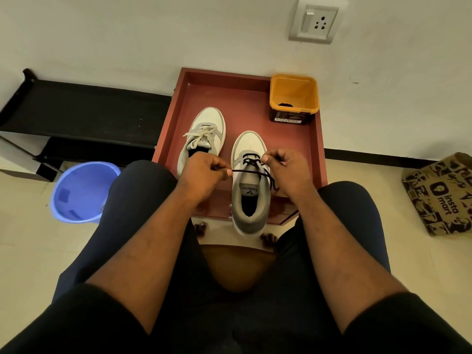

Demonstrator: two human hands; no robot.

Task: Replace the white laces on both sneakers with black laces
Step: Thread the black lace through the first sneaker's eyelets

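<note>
Two sneakers stood on a reddish-brown tray-topped table (pixel 245 98), both with toes toward twelve o'clock and heels toward six, long axes nearly parallel. The near sneaker (pixel 251 195) carried a black lace (pixel 251 172) through its lower eyelets. The left hand (pixel 204 172) pinched one lace end, drawn out toward nine o'clock; the right hand (pixel 286 169) pinched the lace over the eyelets. The far sneaker (pixel 204 134), at eleven o'clock, wore its white lace (pixel 201 135). One yellow tub (pixel 293 98) sat at the tray's one o'clock corner. On the pale tiled floor stood one blue bucket (pixel 81 192) at nine o'clock and one printed bag (pixel 439 195) at three; a white wall held one socket (pixel 316 21).
</note>
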